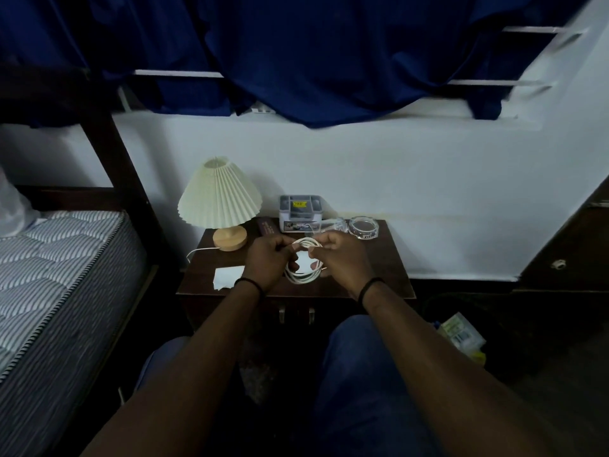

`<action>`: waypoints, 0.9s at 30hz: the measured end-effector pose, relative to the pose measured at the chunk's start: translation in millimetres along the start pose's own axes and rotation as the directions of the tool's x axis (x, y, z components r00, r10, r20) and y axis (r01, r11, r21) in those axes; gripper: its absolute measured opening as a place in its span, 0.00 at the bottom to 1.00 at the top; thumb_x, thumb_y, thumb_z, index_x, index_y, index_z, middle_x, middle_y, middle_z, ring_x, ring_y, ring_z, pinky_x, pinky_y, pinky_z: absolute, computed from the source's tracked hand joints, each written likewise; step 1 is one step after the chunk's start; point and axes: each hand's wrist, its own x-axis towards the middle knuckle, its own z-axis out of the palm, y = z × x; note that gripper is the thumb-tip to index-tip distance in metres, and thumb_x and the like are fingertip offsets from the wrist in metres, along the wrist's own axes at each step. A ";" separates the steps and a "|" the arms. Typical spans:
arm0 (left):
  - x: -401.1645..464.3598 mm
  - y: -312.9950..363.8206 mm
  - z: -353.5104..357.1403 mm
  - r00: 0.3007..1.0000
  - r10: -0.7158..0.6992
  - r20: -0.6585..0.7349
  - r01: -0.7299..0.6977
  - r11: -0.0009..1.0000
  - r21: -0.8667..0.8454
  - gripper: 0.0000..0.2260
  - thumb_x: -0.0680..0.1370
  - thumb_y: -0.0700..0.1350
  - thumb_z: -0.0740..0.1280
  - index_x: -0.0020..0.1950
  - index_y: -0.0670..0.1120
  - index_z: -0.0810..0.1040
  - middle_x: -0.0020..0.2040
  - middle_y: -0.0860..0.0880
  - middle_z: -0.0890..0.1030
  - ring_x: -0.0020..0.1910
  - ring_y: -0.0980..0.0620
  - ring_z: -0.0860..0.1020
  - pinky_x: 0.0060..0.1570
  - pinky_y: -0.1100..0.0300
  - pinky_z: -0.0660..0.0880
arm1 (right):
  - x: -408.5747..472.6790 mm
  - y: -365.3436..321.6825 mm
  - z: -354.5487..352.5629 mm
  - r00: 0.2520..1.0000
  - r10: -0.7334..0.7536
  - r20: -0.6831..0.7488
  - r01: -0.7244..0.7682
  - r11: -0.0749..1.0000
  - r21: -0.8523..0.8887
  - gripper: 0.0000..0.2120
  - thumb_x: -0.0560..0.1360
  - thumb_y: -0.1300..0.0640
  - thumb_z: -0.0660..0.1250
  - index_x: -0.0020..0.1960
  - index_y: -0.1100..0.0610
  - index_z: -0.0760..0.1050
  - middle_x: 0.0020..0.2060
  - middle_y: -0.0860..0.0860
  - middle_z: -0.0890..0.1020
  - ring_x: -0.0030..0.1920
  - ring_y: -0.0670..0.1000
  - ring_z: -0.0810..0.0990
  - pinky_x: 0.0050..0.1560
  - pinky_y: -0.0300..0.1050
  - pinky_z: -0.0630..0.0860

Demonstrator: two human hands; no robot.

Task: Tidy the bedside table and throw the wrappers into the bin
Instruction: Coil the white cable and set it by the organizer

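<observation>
bedside table (389, 258) dark wood, against white wall (412, 179), beside bed (59, 258)

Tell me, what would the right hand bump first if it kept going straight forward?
Probably the clear crumpled wrapper just beyond the right hand, which holds the white cable coil; depth is unclear.

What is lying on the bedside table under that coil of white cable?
Through the white cable loop, held by the left hand and right hand, a pale sheet shows against the bedside table. The hands cover everything else beneath.
</observation>
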 end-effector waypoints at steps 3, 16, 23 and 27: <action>4.9 -14.2 5.9 1.000 -0.027 0.000 0.027 0.998 0.055 0.05 0.77 0.38 0.69 0.42 0.44 0.82 0.35 0.45 0.82 0.27 0.65 0.77 0.30 0.69 0.74 | 6.7 7.9 -1.5 0.998 0.054 0.032 -0.053 0.998 -0.032 0.07 0.71 0.62 0.70 0.43 0.51 0.80 0.41 0.54 0.85 0.37 0.52 0.84 0.40 0.58 0.83; 51.0 -43.2 48.2 0.976 -0.212 0.049 0.209 0.977 0.048 0.09 0.76 0.46 0.71 0.48 0.41 0.84 0.41 0.45 0.84 0.37 0.50 0.82 0.37 0.55 0.79 | 65.3 44.5 -36.0 0.977 0.203 0.058 -0.202 0.979 -0.028 0.03 0.73 0.62 0.72 0.42 0.56 0.79 0.38 0.57 0.84 0.37 0.51 0.82 0.38 0.51 0.84; 95.2 -68.0 83.8 0.904 -0.427 -0.011 0.425 0.901 -0.087 0.12 0.77 0.46 0.69 0.34 0.45 0.78 0.34 0.44 0.78 0.29 0.49 0.74 0.25 0.63 0.68 | 105.9 85.0 -74.0 0.951 0.310 -0.006 -0.308 0.947 0.091 0.06 0.73 0.63 0.72 0.41 0.56 0.76 0.36 0.56 0.82 0.32 0.49 0.79 0.29 0.43 0.81; 137.2 -90.7 106.2 0.866 -0.497 -0.056 0.499 0.866 0.036 0.12 0.77 0.46 0.68 0.47 0.37 0.82 0.50 0.35 0.83 0.45 0.37 0.81 0.47 0.50 0.79 | 131.3 111.7 -86.0 0.927 0.372 -0.040 -0.359 0.915 0.182 0.08 0.74 0.63 0.72 0.51 0.61 0.75 0.35 0.56 0.81 0.29 0.49 0.76 0.27 0.41 0.80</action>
